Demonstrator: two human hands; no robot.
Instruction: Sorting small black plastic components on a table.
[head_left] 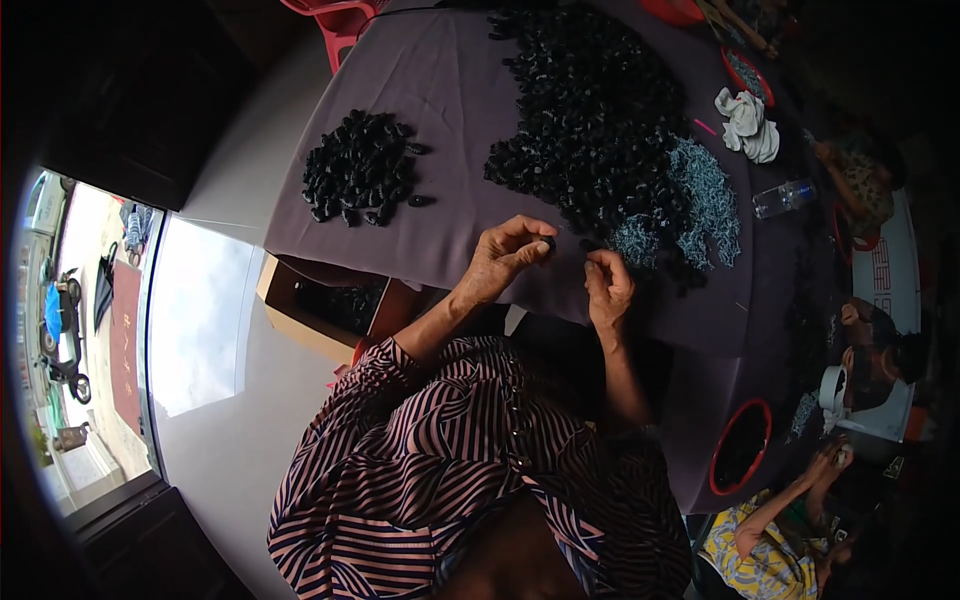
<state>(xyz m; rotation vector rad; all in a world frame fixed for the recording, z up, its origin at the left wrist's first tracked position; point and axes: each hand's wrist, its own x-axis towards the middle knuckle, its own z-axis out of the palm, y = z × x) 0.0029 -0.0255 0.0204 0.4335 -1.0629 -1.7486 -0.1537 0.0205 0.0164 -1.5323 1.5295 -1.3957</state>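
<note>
My left hand (pixel 497 264) pinches a small black plastic part (pixel 548 243) between thumb and fingers, just over the table's near edge. A short gap to the right, my right hand (pixel 608 287) is closed in a pinch. A dark bit shows at its fingertips, and I cannot tell whether it is held or lies on the cloth. Beyond both hands spreads a large heap of black parts (pixel 590 110). Small grey-blue screw-like pieces (pixel 705 195) lie along its right side. On the left sits a smaller pile of similar black parts (pixel 360 165).
A purple-grey cloth (pixel 450 120) covers the table. Below its left edge stands a cardboard box (pixel 310 320) with dark parts inside. A plastic bottle (pixel 783 198), a crumpled white cloth (pixel 747 125) and a red-rimmed basin (pixel 716 470) are at the right, where other people sit working.
</note>
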